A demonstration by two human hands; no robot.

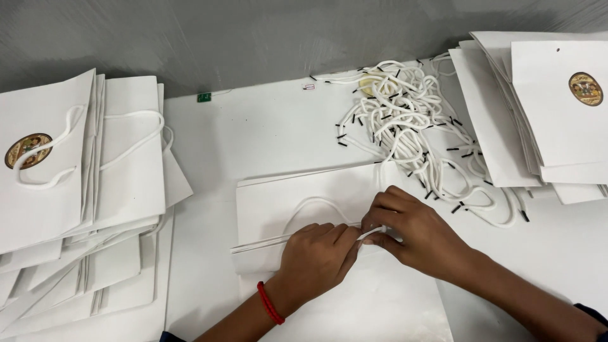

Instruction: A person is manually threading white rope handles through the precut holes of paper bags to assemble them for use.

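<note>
Flat bag (297,209) at centre: white paper, matt, smooth, crisp fold edges. Cord (370,233) pinched between left hand (316,256) and right hand (411,231): white, soft, woven-looking, matt. Loose cord pile (411,126) far right: same white cord with short black tips, hard-looking, material unclear. Stack of bags at left (76,190): same matt white paper, white cord handles, one round gold-brown sticker (26,150), slightly glossy. Stack at right (538,107): matt white paper, same kind of sticker. Table (253,133): white, smooth, low sheen. Wall (253,38) at far side: grey, faint brushed texture, semi-matt. Left wrist: red beaded band (270,303), looks plastic or cord, cannot tell.
</note>
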